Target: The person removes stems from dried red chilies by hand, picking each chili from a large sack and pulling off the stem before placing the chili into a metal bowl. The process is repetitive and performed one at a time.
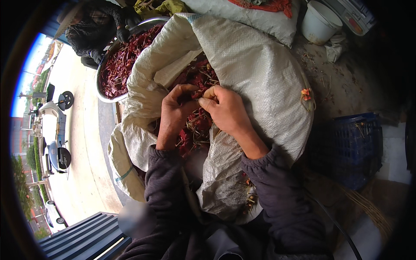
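A large white woven plastic sack [256, 71] lies open before me, its mouth folded outward around dark red dried plant pieces, possibly chili peppers [196, 125], with pale stems among them. My left hand [177, 109] is over the sack's mouth, thumb and fingers pinched on a small dark red piece. Close against it, my right hand [224, 107] pinches at the same spot with thumb and forefinger. The fingers hide most of what they hold. A few stems with orange bits stick to the sack's outside.
At upper left, a person with dark gloves [123, 34] reaches to a metal basin [100, 81] of red pieces. A white bucket [320, 24] stands at upper right; a blue plastic crate [354, 146] is at right. A scooter [53, 136] stands outside at left.
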`<move>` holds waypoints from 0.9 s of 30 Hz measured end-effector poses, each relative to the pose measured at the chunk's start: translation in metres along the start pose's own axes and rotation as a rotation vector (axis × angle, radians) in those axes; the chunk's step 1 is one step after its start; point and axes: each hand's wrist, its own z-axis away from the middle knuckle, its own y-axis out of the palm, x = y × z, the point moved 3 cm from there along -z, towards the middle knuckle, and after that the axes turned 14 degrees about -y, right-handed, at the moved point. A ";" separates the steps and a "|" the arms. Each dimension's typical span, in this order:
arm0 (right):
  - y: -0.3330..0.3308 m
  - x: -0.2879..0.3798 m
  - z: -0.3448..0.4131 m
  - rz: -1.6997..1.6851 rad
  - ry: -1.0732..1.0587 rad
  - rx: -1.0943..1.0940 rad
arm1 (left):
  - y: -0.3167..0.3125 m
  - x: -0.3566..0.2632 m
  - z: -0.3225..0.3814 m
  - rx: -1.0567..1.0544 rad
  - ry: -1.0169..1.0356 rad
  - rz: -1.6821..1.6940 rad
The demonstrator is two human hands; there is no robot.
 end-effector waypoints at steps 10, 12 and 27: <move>0.004 -0.009 0.001 -0.042 0.019 -0.033 | 0.001 -0.004 0.002 -0.178 0.135 -0.082; 0.004 -0.006 0.001 -0.036 -0.005 -0.028 | 0.003 0.001 0.000 -0.145 0.135 -0.126; -0.004 0.005 0.000 0.053 -0.023 -0.044 | 0.018 -0.003 0.007 -0.080 0.096 0.092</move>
